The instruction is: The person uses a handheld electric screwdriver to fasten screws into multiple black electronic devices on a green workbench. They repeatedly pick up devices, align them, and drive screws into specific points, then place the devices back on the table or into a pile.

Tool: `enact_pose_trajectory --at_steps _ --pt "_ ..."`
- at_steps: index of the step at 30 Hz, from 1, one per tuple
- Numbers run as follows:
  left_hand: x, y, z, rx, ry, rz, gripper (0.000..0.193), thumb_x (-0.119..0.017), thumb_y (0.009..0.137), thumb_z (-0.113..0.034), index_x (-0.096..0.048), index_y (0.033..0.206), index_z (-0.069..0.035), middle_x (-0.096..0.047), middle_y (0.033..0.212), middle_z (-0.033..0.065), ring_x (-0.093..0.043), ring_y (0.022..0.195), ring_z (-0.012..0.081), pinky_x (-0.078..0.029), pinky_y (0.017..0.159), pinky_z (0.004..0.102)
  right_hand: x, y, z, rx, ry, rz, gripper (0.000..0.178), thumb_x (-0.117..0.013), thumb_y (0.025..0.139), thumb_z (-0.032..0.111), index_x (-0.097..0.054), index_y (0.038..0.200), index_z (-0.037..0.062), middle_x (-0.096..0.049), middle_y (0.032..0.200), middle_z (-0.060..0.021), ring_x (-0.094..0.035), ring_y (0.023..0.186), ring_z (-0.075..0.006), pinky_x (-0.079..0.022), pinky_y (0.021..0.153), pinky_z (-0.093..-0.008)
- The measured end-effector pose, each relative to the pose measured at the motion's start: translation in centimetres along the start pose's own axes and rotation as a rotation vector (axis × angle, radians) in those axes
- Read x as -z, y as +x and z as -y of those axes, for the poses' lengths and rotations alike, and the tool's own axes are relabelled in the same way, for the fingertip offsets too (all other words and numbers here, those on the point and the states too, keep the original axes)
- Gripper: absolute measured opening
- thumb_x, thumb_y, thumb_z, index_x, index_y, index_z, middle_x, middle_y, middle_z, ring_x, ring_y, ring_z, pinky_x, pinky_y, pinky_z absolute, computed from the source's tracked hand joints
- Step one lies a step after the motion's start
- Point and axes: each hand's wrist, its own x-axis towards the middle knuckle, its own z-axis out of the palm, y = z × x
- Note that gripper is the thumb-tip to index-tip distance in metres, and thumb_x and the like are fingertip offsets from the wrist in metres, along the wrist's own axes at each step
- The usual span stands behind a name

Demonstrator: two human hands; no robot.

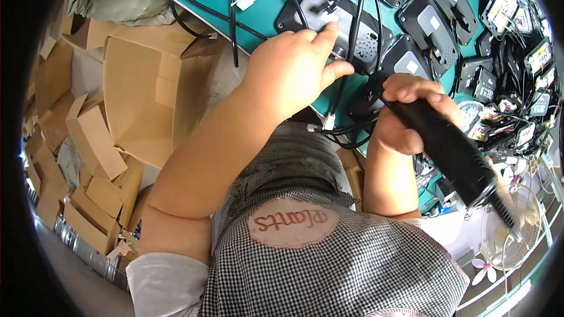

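Touching a small white piece (329,16) on a black-and-grey device housing (345,19) with the left hand (294,67), held the forefinger straight and the thumb wide apart from it, near the housing's lower edge. Had the other fingers curled mostly out of sight; could not tell of anything beneath them. Wrapped the fingers of the right hand (395,129) around a black cylindrical electric screwdriver (452,152), its bit aimed to the lower right, away from the housing.

Had that housing lying on the green desk (258,16), near the front edge, with a black plug (330,7) just beyond the forefinger and black cables (233,29) crossing nearby. Saw more housings (418,14) close together to its right, then a dense heap of small dark devices (537,58) tangled with wires. Noted a white connector (247,0) left of the housing. Had open cardboard boxes (138,91) on the left, below a crumpled grey-green plastic bag (123,6). Wore a checked apron (329,276) with an oval patch (288,238). Saw a wire-cage fan (529,211) near the bit.
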Motion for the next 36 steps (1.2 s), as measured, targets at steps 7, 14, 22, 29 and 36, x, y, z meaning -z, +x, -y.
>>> enact_pose_trajectory --at_steps 7,14,22,29,36 --pt "-0.4 0.2 1.7 -0.185 0.024 -0.015 0.048 -0.073 0.069 -0.017 -0.06 0.115 -0.009 -0.057 0.075 0.006 -0.056 0.068 0.0259 -0.047 0.061 0.036 2.2 2.7 3.0 -0.057 -0.016 -0.122 0.057 -0.055 0.082 0.06 -0.05 0.119 0.0171 -0.062 0.099 -0.0083 -0.064 0.07 -0.0251 -0.056 0.066 -0.0399" --pt "-0.9 0.3 1.9 -0.304 0.049 -0.04 0.046 -0.073 0.068 -0.014 -0.062 0.112 -0.008 -0.052 0.072 0.0051 -0.052 0.064 0.0232 -0.045 0.056 0.0343 2.9 3.1 5.5 -0.096 -0.114 -0.288 0.056 -0.054 0.087 0.051 -0.038 0.131 0.0193 -0.056 0.111 -0.0155 -0.064 0.08 -0.0286 -0.057 0.063 -0.0402" --pt "0.7 -0.5 3.4 -0.379 0.102 -0.022 0.049 -0.072 0.064 -0.009 -0.062 0.112 -0.006 -0.048 0.067 0.0052 -0.05 0.062 0.022 -0.043 0.053 0.0335 2.7 1.4 5.1 -0.134 0.051 -0.035 0.05 -0.049 0.09 0.05 -0.041 0.13 0.0217 -0.055 0.119 -0.0121 -0.061 0.082 -0.0275 -0.052 0.069 -0.0409" --pt "0.1 -0.7 3.4 -0.342 0.064 -0.063 0.051 -0.074 0.061 -0.008 -0.063 0.111 -0.006 -0.048 0.067 0.0052 -0.051 0.063 0.0218 -0.043 0.053 0.0331 1.1 0.7 4.7 -0.028 -0.09 -0.085 0.053 -0.051 0.089 0.051 -0.036 0.134 0.0269 -0.052 0.122 -0.0102 -0.059 0.081 -0.0242 -0.048 0.064 -0.0356" --pt "0.2 -0.6 3.4 -0.305 0.058 -0.031 0.049 -0.074 0.062 -0.01 -0.064 0.109 -0.007 -0.05 0.07 0.0052 -0.052 0.064 0.0222 -0.044 0.055 0.0335 -0.7 0.1 3.7 0.018 -0.123 -0.038 0.066 -0.059 0.082 0.057 -0.032 0.136 0.0327 -0.058 0.105 -0.0121 -0.06 0.069 -0.024 -0.047 0.054 -0.0343"
